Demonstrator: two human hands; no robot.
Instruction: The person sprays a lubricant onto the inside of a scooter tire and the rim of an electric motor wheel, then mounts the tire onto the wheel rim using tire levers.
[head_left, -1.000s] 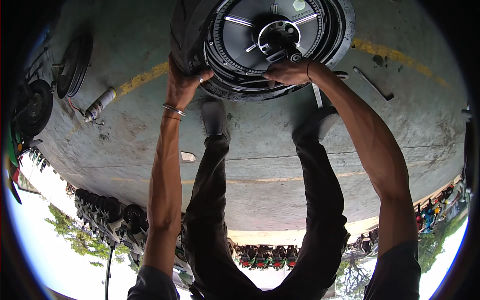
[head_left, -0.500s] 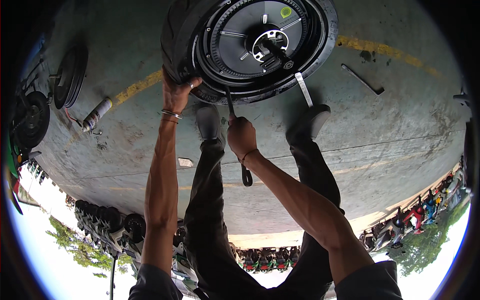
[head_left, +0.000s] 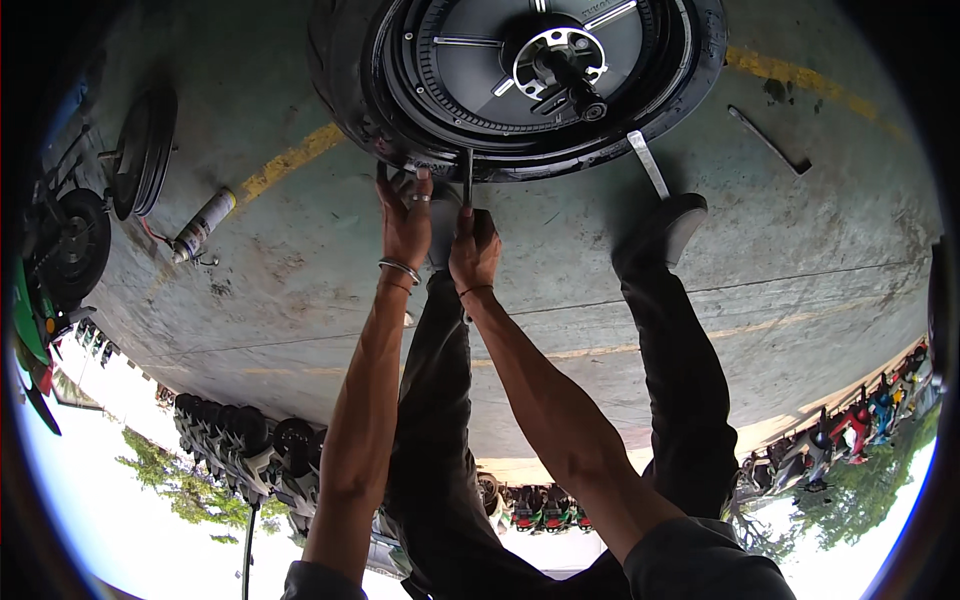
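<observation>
A black tyre (head_left: 345, 90) sits around a wheel rim with a dark hub motor (head_left: 470, 65), tilted in front of me. My left hand (head_left: 406, 225) grips the tyre's near edge, thumb on the sidewall and the other fingers partly hidden. Close beside it, my right hand (head_left: 474, 250) is closed around a tyre lever (head_left: 469, 172) whose tip goes in between tyre and rim. Farther right, a second, flat silver tyre lever (head_left: 649, 165) is wedged at the tyre's edge, its outer end by the toe of my right shoe (head_left: 680, 225).
A metal bar with a bent end (head_left: 770, 140) lies on the floor at right. At left are a spray can (head_left: 204, 225), a loose wheel (head_left: 145, 155) and part of a motorbike (head_left: 75, 240). Parked scooters (head_left: 225, 430) line the background.
My left hand has moved right along the tyre's edge, close to my right hand. The lever in my right hand stands more upright. The wheel looks nearer and shifted right in view.
</observation>
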